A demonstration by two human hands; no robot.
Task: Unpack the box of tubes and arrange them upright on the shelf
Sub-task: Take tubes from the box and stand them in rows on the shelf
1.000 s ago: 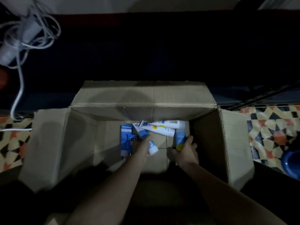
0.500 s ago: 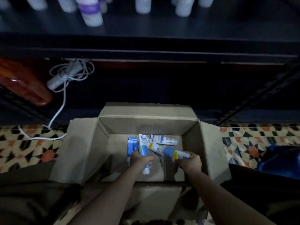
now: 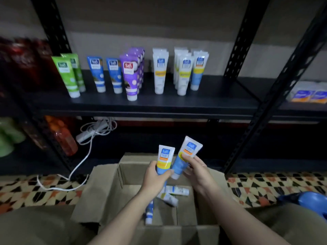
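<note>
An open cardboard box (image 3: 106,190) stands on the floor below the black shelf (image 3: 177,103). My left hand (image 3: 155,179) grips a white, yellow and blue tube (image 3: 164,158) upright above the box. My right hand (image 3: 196,170) holds a second, similar tube (image 3: 187,154), tilted to the right and touching the first. A few more tubes (image 3: 175,190) lie flat on the box bottom. On the shelf stand rows of upright tubes: green (image 3: 66,75), blue (image 3: 106,75), purple (image 3: 131,75) and white with yellow or blue bands (image 3: 184,71).
A white power strip with coiled cable (image 3: 92,133) lies on the lower shelf, beside an orange bottle (image 3: 62,137). Slanted black uprights (image 3: 276,96) frame the shelf on the right. Flat packets (image 3: 309,96) sit far right. The floor is patterned tile (image 3: 265,188); a blue object (image 3: 311,200) is at right.
Both hands have risen out of the box, each with a tube, and the tubes now stand upright. My view has tilted up from the box to the shelf.
</note>
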